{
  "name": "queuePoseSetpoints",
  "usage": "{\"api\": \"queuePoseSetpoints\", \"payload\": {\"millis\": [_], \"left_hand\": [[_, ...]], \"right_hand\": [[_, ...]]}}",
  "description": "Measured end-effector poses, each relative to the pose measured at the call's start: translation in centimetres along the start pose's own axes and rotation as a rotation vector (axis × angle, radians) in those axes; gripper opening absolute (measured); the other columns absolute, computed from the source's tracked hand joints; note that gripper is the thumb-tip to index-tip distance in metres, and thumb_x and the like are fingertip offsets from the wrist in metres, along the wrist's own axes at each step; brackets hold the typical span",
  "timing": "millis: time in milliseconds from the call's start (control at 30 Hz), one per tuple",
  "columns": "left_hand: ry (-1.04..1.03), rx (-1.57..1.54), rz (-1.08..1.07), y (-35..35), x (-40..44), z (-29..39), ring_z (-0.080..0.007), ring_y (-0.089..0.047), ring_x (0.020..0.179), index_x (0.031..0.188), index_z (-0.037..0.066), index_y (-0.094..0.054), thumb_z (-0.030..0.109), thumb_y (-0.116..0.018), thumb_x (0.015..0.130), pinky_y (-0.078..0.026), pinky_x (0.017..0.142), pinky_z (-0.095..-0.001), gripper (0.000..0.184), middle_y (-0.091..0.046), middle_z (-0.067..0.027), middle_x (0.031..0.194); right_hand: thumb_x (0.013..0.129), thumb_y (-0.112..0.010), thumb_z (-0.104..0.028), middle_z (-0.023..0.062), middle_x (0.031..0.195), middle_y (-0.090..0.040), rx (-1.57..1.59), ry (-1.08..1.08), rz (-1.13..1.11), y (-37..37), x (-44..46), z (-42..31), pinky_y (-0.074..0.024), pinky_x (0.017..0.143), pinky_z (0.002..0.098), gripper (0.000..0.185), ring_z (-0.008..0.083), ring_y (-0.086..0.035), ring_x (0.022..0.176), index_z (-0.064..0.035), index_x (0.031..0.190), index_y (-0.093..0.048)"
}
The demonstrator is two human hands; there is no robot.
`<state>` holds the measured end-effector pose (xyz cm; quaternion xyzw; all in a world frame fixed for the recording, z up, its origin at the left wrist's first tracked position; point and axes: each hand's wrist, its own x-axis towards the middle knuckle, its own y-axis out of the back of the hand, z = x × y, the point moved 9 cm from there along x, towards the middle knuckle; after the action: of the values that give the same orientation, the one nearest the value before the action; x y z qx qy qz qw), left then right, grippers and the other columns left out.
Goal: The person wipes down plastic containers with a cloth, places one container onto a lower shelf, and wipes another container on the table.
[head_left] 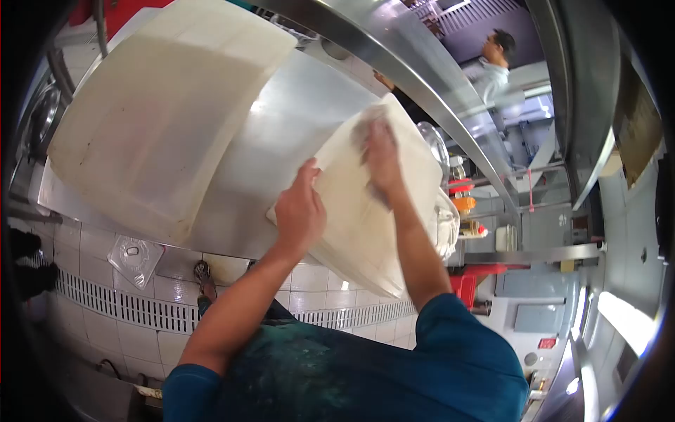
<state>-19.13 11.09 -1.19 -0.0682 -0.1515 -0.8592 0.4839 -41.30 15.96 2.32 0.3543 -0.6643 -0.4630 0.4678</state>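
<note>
A large off-white cutting board (pixel 351 232) sits at a slant on the right part of the steel table (pixel 295 105). My left hand (pixel 301 211) is at the board's left edge, fingers curled against it. On the board's upper face, my right hand (pixel 384 158) presses a greyish-brown cloth (pixel 364 133); both are smeared by motion, and the cloth's exact kind is hard to make out. A second off-white board (pixel 162 119) lies flat on the table's left part, with small dark specks on it.
A steel shelf rail (pixel 394 60) crosses above the table. Bunched white cloth (pixel 447 225) and bottles (pixel 474 230) are to the right. A clear plastic lid (pixel 136 260) lies on the tiled floor near a drain grate (pixel 126 299). Another person (pixel 492 70) stands beyond the shelf.
</note>
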Motion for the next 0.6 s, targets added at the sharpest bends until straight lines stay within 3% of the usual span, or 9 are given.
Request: {"api": "queuePoseSetpoints", "payload": {"millis": [33, 67, 100, 200, 267, 367, 467, 600], "left_hand": [[0.016, -0.125, 0.096, 0.3, -0.2, -0.8, -0.0333, -0.068, 0.094, 0.129, 0.001, -0.048, -0.006, -0.043, 0.090, -0.053, 0.082, -0.0423, 0.041, -0.067, -0.0183, 0.108], [0.030, -0.249, 0.185, 0.8, -0.5, -1.6, -0.0306, -0.067, 0.098, 0.128, 0.001, -0.049, -0.008, -0.044, 0.090, -0.052, 0.084, -0.0412, 0.040, -0.066, -0.0174, 0.108], [0.015, -0.252, 0.151, 0.5, -0.8, -1.8, -0.0306, -0.067, 0.098, 0.128, 0.001, -0.049, -0.008, -0.044, 0.090, -0.052, 0.084, -0.0412, 0.040, -0.066, -0.0174, 0.108], [-0.038, -0.264, 0.148, 0.8, -1.2, -1.2, -0.0300, -0.066, 0.104, 0.127, 0.001, -0.049, -0.007, -0.042, 0.093, -0.052, 0.088, -0.0398, 0.036, -0.063, -0.0183, 0.113], [-0.009, -0.184, 0.005, 0.4, -2.0, -0.5, -0.0318, -0.064, 0.108, 0.127, 0.001, -0.049, -0.007, -0.042, 0.092, -0.050, 0.090, -0.0394, 0.036, -0.063, -0.0189, 0.114], [-0.010, -0.139, -0.052, 0.1, -2.3, 0.4, -0.0343, -0.063, 0.107, 0.125, 0.001, -0.050, -0.007, -0.043, 0.092, -0.050, 0.090, -0.0402, 0.035, -0.063, -0.0198, 0.114], [-0.042, -0.160, -0.059, 0.0, -2.5, 0.4, -0.0359, -0.063, 0.105, 0.123, 0.001, -0.051, -0.006, -0.042, 0.092, -0.050, 0.089, -0.0415, 0.032, -0.062, -0.0205, 0.112], [-0.107, -0.161, -0.074, -0.2, -2.1, 0.2, -0.0369, -0.062, 0.104, 0.122, 0.000, -0.051, -0.003, -0.040, 0.095, -0.049, 0.088, -0.0427, 0.029, -0.062, -0.0210, 0.112]], "right_hand": [[0.094, -0.050, -0.008, 0.0211, 0.148, -0.043, -0.201, 0.187, 0.072, 0.7, -3.1, -5.0, -0.0346, 0.111, 0.0468, 0.058, 0.0377, -0.041, 0.137, -0.0061, 0.150, -0.036], [0.094, -0.050, -0.010, 0.0221, 0.157, -0.030, -0.052, 0.136, -0.064, 2.1, -6.1, -9.6, -0.0197, 0.118, 0.0488, 0.059, 0.0403, -0.026, 0.146, -0.0040, 0.150, -0.035], [0.093, -0.052, -0.012, 0.0221, 0.155, -0.034, -0.078, 0.004, -0.166, 1.8, -8.3, -11.4, -0.0199, 0.118, 0.0496, 0.061, 0.0407, -0.028, 0.145, -0.0025, 0.151, -0.034], [0.091, -0.050, -0.010, 0.0255, 0.151, -0.038, 0.018, -0.080, -0.276, 5.0, -14.5, -16.4, -0.0207, 0.119, 0.0480, 0.058, 0.0411, -0.029, 0.144, 0.0015, 0.148, -0.039], [0.092, -0.051, -0.012, 0.0263, 0.150, -0.039, 0.073, -0.174, -0.199, 6.6, -19.3, -14.2, -0.0204, 0.119, 0.0481, 0.056, 0.0417, -0.030, 0.144, 0.0026, 0.145, -0.042], [0.093, -0.053, -0.017, 0.0274, 0.150, -0.039, 0.111, -0.484, -0.114, 9.2, -25.2, -8.1, -0.0198, 0.119, 0.0484, 0.053, 0.0434, -0.030, 0.144, 0.0057, 0.140, -0.047], [0.094, -0.052, -0.018, 0.0272, 0.152, -0.036, -0.022, -0.412, -0.121, 9.2, -24.3, -8.0, -0.0190, 0.120, 0.0475, 0.051, 0.0424, -0.027, 0.145, 0.0053, 0.140, -0.048], [0.096, -0.052, -0.024, 0.0223, 0.158, -0.028, -0.019, -0.316, -0.214, 4.5, -16.4, -12.3, -0.0175, 0.121, 0.0460, 0.048, 0.0371, -0.023, 0.148, 0.0000, 0.138, -0.052]]}}
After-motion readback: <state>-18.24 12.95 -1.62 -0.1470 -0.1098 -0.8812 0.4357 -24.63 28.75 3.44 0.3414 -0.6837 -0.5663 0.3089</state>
